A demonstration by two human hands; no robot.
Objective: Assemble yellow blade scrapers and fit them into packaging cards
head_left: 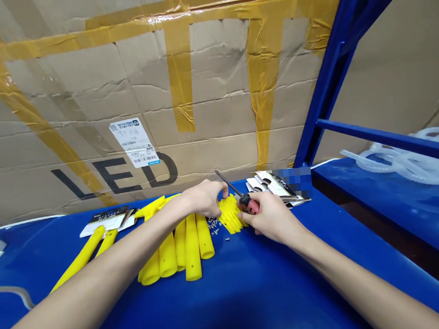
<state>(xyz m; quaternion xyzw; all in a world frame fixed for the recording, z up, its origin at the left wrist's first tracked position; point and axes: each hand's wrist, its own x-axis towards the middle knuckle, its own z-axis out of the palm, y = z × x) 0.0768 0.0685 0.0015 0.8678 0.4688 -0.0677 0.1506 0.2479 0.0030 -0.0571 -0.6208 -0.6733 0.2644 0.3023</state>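
Note:
My right hand (272, 216) is closed around a screwdriver (250, 204) with a red and black handle. Its metal shaft points up and to the left, past the fingertips of my left hand (207, 199). That left hand hovers at the near side of a pile of small flat yellow pieces (231, 215), fingers bent and apart, with nothing visible in them. Small screws (213, 225) lie loose beside the pile, and a single screw (227, 239) sits nearer to me. Several yellow tubes (192, 251) with small holes lie side by side under my left forearm.
Two longer yellow tubes (83, 255) lie at the left, near printed cards (105, 220). More printed cards (279, 187) rest behind my right hand. A large taped cardboard box (212, 83) backs the blue table (232, 307). Blue rack posts (323, 83) and coiled clear tubing (399, 161) are at the right.

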